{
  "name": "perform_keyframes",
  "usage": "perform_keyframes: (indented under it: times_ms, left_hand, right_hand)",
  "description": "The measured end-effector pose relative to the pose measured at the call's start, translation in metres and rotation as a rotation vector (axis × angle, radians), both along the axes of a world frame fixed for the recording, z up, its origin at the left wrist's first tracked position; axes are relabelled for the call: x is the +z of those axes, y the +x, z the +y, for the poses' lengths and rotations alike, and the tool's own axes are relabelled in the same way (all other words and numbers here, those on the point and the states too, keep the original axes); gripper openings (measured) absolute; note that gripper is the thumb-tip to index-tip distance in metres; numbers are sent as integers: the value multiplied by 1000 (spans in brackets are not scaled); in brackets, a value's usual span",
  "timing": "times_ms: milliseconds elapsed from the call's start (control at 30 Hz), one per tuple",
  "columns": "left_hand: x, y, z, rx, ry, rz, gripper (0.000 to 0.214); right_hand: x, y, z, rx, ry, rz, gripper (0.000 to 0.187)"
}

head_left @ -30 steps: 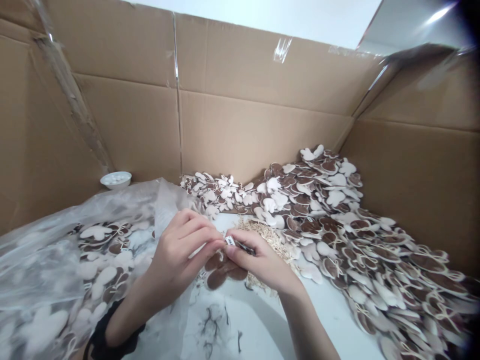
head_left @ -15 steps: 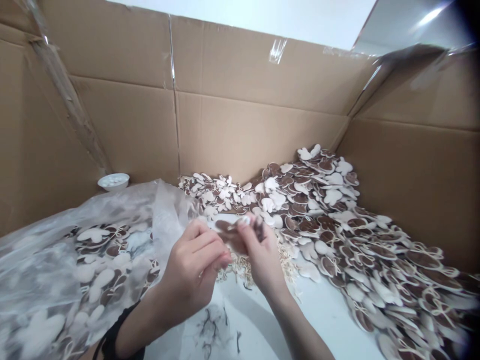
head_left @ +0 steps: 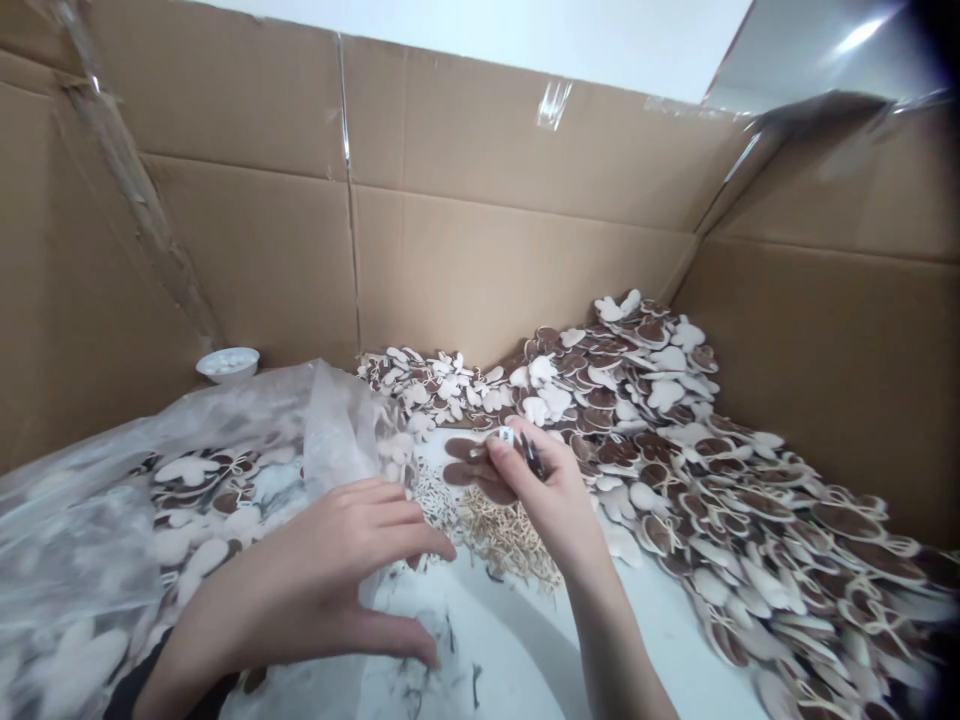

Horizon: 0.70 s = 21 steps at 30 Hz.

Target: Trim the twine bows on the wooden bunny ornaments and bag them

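Note:
My right hand holds a brown bunny-shaped wooden tag by its top, where a small white label sits, and a thin dark tool shows between the fingers. It hovers over a heap of pale string loops on the white table. My left hand is lower and to the left, fingers spread, holding nothing, resting at the edge of a clear plastic bag filled with more bunny tags.
A large pile of brown and cream bunny tags spreads across the right and back. Tall cardboard walls enclose the table on three sides. A small white bowl stands at the back left. Dark thread scraps lie near me.
My two hands, first joined on the tag, have parted. The right hand lifted the tag up and away; the left hand dropped down to the left and opened flat by the bag.

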State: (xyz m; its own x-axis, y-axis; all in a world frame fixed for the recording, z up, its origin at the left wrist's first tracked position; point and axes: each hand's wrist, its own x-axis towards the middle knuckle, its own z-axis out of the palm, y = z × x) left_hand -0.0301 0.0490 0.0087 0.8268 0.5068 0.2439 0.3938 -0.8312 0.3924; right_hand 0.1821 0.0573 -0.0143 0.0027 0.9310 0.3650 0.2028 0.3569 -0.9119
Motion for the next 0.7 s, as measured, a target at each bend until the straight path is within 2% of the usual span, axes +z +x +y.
perform_keyframes:
  times_ms: [100, 200, 267, 433, 533, 633, 700]
  left_hand:
    - [0, 4, 1, 59, 66, -136, 12]
    - [-4, 9, 5, 228, 247, -245, 18]
    - [-8, 11, 8, 279, 370, -249, 18]
    - [-15, 18, 13, 277, 506, -174, 21]
    - [-15, 21, 14, 250, 585, -143, 27]
    - [-15, 23, 14, 226, 740, -142, 32]
    - [-15, 24, 14, 239, 781, -168, 34]
  right_hand:
    - [2, -6, -3, 42, 4, -53, 33]
    - [1, -10, -5, 93, -2, -64, 32]
    - [-1, -11, -6, 147, -37, -61, 30]
    - [-4, -15, -8, 309, -111, -20, 30]
    - [-4, -17, -6, 335, -79, 9, 31]
    - [-4, -18, -3, 351, -103, 65, 30]
    - [-4, -17, -2, 376, -128, 103, 28]
